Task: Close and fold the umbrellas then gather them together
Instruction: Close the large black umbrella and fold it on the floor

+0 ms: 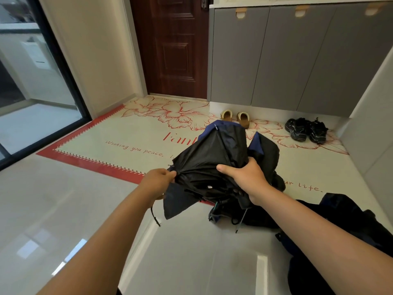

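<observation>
I hold a collapsed black umbrella with navy edging [209, 162] in the air above the floor. My left hand [157, 180] pinches a fold of its loose canopy at the left edge. My right hand [244, 176] is closed around the bunched fabric at the middle. A cord dangles below the canopy. Another dark umbrella [348, 211] lies crumpled on the floor at the right, partly hidden by my right forearm. More dark fabric [265, 154] lies behind the held umbrella; I cannot tell whether it belongs to it.
A white doormat with red flowers [136, 133] covers the floor ahead. Tan slippers [235, 118] and black sandals [306, 129] stand by the grey cabinets [276, 60]. A dark wooden door [172, 45] is behind, and a glass sliding door [32, 81] at the left.
</observation>
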`<action>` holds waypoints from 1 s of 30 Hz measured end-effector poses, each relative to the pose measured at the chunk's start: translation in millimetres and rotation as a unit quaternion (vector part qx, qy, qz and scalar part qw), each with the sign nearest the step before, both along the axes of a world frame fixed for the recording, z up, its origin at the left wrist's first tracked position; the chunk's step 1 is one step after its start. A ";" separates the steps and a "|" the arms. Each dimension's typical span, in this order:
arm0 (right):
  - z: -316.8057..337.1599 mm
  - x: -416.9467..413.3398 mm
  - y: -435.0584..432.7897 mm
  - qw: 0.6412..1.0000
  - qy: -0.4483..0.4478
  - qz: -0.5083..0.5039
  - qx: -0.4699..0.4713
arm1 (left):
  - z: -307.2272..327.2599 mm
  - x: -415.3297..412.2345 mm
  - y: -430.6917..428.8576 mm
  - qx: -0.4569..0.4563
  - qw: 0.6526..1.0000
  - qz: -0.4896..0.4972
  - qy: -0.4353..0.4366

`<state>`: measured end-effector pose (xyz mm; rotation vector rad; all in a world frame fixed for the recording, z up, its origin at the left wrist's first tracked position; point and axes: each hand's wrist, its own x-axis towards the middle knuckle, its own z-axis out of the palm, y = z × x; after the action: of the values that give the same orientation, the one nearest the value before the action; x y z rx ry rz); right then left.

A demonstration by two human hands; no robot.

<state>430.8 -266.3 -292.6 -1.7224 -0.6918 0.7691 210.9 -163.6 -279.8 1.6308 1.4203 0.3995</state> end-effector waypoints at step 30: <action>-0.3 -17.3 -7.2 0.952 -0.020 0.297 -0.070 | 3.4 61.1 -31.2 -0.270 0.856 0.086 -0.433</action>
<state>413.5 -273.5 -292.9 -1.6677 -1.2374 1.2199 272.0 -194.8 -276.4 0.6921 0.8504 0.6610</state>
